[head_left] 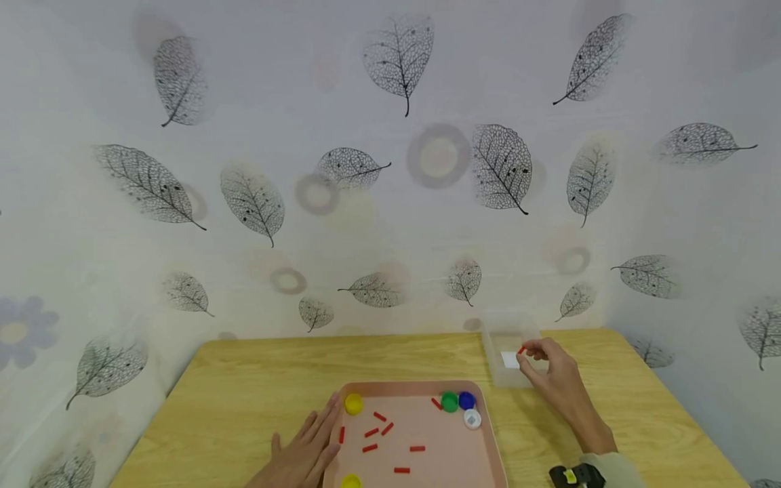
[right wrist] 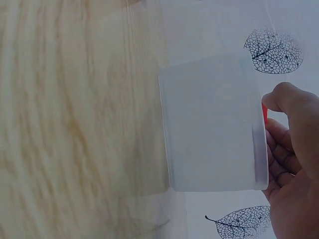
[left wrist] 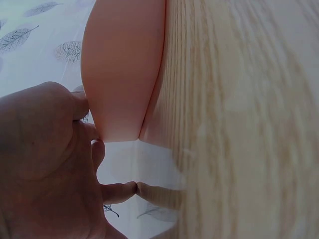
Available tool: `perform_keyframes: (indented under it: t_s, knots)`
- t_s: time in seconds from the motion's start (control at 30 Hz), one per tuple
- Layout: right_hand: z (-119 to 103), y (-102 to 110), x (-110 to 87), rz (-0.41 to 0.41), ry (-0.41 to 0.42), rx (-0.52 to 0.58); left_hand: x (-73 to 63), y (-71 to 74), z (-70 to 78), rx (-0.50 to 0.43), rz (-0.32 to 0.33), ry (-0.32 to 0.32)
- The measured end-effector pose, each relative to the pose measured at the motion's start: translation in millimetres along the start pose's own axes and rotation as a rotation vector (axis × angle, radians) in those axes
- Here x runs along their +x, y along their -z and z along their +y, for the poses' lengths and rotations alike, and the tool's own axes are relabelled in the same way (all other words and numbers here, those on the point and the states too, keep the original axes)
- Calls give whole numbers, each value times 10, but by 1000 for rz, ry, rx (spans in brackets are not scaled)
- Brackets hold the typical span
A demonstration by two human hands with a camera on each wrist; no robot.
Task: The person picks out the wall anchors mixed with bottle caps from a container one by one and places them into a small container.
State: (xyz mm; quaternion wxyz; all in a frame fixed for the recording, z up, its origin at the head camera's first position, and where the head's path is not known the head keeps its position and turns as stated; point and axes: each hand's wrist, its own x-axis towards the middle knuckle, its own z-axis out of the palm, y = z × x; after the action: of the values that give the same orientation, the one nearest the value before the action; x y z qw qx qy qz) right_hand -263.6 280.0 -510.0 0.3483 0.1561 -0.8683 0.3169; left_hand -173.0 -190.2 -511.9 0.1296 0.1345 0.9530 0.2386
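Observation:
My right hand (head_left: 558, 383) pinches a small red stick (head_left: 521, 350) between thumb and forefinger, at the rim of a translucent plastic box (head_left: 518, 381). In the right wrist view the box wall (right wrist: 214, 124) hides part of the red stick (right wrist: 264, 112). Fingers extended, my left hand (head_left: 305, 451) lies along the left side of a pink tray (head_left: 451, 461). The left wrist view shows its fingers by the tray's outer wall (left wrist: 122, 74). Several more red sticks (head_left: 417, 449) lie scattered in the tray, one near its left wall.
Two yellow round caps (head_left: 353, 404) sit along the tray's left side. Green (head_left: 449, 402), blue (head_left: 466, 400) and white (head_left: 472, 419) caps cluster in its far right corner. A white piece (head_left: 509, 360) shows inside the box. The wooden table (head_left: 256, 379) meets a leaf-patterned wall (head_left: 378, 230).

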Motion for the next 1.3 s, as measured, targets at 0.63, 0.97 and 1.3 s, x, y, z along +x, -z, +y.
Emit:
perform_keyframes:
  t_s: [0.63, 0.97, 1.3]
  knots:
    - [-51, -24, 46, -11, 19, -6, -79, 58, 2, -28, 17, -26]
    - [-203, 101, 93, 14, 29, 15, -81, 74, 30, -44, 20, -49]
    - [-405, 235, 90, -11, -48, 68, -83, 63, 39, -12, 18, -54]
